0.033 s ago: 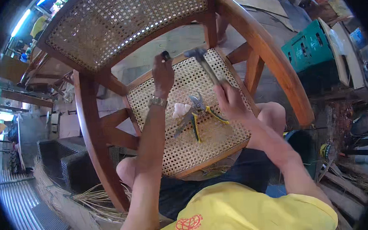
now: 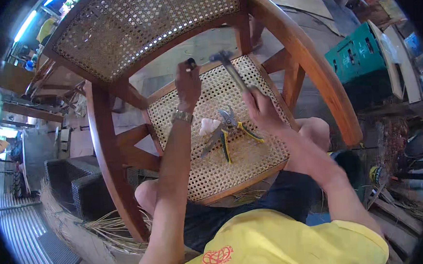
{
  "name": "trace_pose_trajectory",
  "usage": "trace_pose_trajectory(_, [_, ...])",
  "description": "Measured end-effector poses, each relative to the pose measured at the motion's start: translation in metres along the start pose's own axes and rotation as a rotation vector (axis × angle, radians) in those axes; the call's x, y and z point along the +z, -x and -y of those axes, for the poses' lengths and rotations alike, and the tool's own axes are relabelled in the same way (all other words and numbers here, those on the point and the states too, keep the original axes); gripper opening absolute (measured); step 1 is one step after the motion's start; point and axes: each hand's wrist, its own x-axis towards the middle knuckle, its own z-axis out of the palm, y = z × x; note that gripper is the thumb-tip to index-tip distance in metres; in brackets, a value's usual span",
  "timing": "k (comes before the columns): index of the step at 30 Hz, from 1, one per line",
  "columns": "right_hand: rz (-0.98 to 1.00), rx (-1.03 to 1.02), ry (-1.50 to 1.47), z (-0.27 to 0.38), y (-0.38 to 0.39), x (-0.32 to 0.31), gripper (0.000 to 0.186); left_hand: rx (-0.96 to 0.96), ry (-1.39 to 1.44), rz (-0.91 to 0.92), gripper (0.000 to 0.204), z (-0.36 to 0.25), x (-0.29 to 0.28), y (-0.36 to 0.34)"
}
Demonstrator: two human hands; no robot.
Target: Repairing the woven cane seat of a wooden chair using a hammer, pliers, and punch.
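A wooden armchair has a woven cane seat [image 2: 252,161] and a cane backrest [image 2: 142,27]. Above the seat's far rail, my left hand [image 2: 188,87] is closed, with the dark end of a small object [image 2: 191,62] showing at its fingers; its kind is hidden. My right hand [image 2: 263,110] grips the handle of a hammer [image 2: 236,76]. The hammer's head is near the far rail, right of my left hand. On the seat between my arms lie pruning shears [image 2: 228,121] with yellow and black handles, a grey blade [image 2: 211,144] and a crumpled white lump [image 2: 208,126].
Curved armrests [image 2: 308,53] flank the seat. A green crate [image 2: 357,53] stands at the far right beside boards. Loose cane strands [image 2: 113,227] lie at the lower left, near a dark woven chair [image 2: 86,188]. Another person's leg [image 2: 257,32] shows behind the backrest.
My right hand and the hammer have shifted slightly up and to the left. My left hand stays in place; the tools on the seat have not moved.
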Motion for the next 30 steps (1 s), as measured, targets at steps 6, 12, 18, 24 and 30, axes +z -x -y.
trace_pose_trajectory(6, [0.063, -0.065, 0.199, -0.060, -0.074, 0.000, 0.030, -0.200, 0.160, 0.262, 0.026, -0.007, -0.019, -0.008])
trace_pose_trajectory(12, [0.048, 0.099, 0.163, -0.058, -0.068, -0.002, 0.032, -0.116, -0.085, 0.115, 0.020, -0.003, -0.005, -0.009])
trace_pose_trajectory(18, [-0.010, 0.085, 0.148, -0.044, -0.074, 0.000, 0.034, -0.129, 0.146, -0.099, 0.020, 0.014, -0.002, -0.022])
trace_pose_trajectory(24, [-0.003, 0.113, 0.076, -0.049, -0.073, -0.005, 0.035, -0.223, 0.137, -0.113, 0.026, 0.011, -0.001, -0.016])
trace_pose_trajectory(30, [0.006, 0.126, 0.123, -0.055, -0.076, -0.005, 0.034, -0.311, 0.130, -0.140, 0.022, 0.012, 0.002, -0.019])
